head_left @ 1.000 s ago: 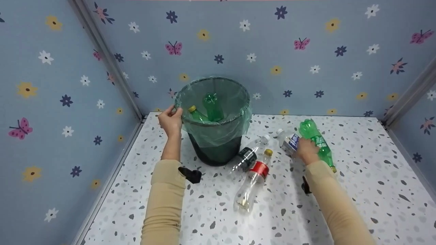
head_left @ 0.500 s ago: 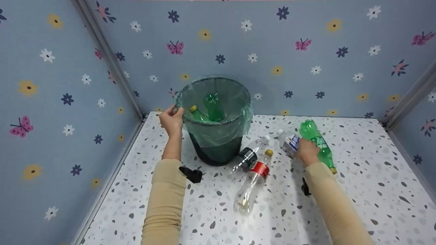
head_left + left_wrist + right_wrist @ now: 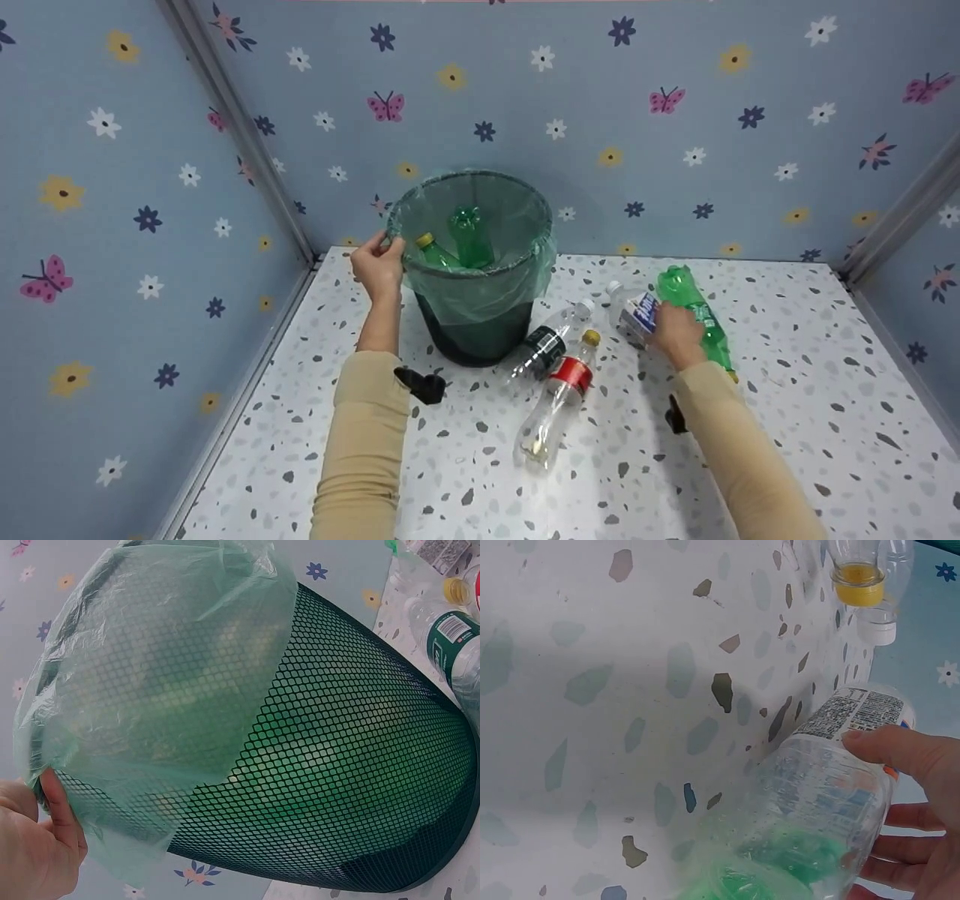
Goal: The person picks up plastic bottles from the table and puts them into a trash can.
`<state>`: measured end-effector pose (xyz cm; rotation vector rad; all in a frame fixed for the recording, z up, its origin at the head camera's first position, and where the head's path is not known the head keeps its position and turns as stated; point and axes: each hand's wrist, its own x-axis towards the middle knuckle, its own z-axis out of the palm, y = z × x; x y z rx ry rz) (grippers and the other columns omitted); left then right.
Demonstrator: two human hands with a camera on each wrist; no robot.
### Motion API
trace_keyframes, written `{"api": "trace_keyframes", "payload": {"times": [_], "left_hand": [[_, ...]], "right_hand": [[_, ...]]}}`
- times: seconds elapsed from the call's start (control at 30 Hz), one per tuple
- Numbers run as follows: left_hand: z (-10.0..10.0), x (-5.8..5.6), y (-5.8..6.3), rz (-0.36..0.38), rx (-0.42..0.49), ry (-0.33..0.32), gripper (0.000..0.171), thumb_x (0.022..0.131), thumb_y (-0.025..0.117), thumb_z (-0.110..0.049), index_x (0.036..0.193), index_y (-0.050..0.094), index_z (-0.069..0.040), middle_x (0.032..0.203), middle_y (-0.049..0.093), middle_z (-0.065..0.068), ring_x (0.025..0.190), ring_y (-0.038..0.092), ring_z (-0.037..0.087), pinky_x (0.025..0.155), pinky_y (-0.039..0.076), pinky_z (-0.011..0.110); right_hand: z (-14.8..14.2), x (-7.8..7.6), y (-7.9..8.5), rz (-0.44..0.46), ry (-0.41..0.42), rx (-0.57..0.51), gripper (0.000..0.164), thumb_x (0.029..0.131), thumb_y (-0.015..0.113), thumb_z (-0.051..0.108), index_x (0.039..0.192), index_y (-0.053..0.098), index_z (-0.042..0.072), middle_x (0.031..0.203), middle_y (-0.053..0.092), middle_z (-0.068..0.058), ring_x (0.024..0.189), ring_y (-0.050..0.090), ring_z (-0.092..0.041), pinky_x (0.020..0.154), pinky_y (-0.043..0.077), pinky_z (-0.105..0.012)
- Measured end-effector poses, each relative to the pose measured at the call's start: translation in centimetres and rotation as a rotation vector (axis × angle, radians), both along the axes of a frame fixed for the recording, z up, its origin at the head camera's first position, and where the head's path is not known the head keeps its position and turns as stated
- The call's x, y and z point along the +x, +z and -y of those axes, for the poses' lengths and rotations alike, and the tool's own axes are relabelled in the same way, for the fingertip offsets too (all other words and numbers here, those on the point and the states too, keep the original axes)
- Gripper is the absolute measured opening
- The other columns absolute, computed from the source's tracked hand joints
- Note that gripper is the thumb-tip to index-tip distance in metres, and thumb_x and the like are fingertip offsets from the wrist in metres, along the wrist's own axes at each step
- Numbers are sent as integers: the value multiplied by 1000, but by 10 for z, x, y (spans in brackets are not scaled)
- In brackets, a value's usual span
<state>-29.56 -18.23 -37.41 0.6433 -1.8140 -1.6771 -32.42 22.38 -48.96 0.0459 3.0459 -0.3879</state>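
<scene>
In the head view, a black mesh waste bin [image 3: 480,341] wears a pale green plastic liner [image 3: 480,296] folded over its rim. My left hand [image 3: 378,268] pinches the rim and liner at the left side, with the thumb and fingers around the edge in the left wrist view. My right hand [image 3: 677,334] grips a clear plastic bottle [image 3: 637,313] with a white and blue label, lying on the table. In the right wrist view, the thumb presses that bottle's label [image 3: 847,714]. A green plastic bottle [image 3: 679,283] lies right beside this hand, partly hidden behind it.
Two green bottles [image 3: 471,241] stand inside the bin. In front of the bin lie a clear bottle with a black label [image 3: 545,342] and another with a red label [image 3: 572,373]. A flowered wall [image 3: 600,112] closes off the back of the speckled table [image 3: 465,465].
The left hand keeps its place on the rim. The right hand has barely shifted, and the green bottle beside it lies slightly further left, its yellow cap now partly hidden by the sleeve.
</scene>
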Motion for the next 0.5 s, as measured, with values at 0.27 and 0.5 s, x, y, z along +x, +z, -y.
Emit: {"api": "trace_keyframes", "payload": {"times": [0.27, 0.5], "left_hand": [[0, 1, 0, 2, 25, -19, 34, 82, 60, -8, 115, 59, -1, 90, 56, 12, 74, 49, 13, 59, 39, 23], [0, 0, 1, 15, 17, -16, 34, 82, 59, -9, 114, 60, -2, 90, 57, 12, 76, 50, 14, 61, 40, 23]], "right_hand": [[1, 6, 16, -82, 21, -25, 64, 66, 75, 16, 114, 43, -12, 104, 50, -33, 95, 48, -45, 78, 37, -57], [4, 11, 38, -175, 43, -23, 68, 66, 75, 17, 119, 42, -10, 104, 51, -32, 95, 49, -43, 78, 37, -55]]}}
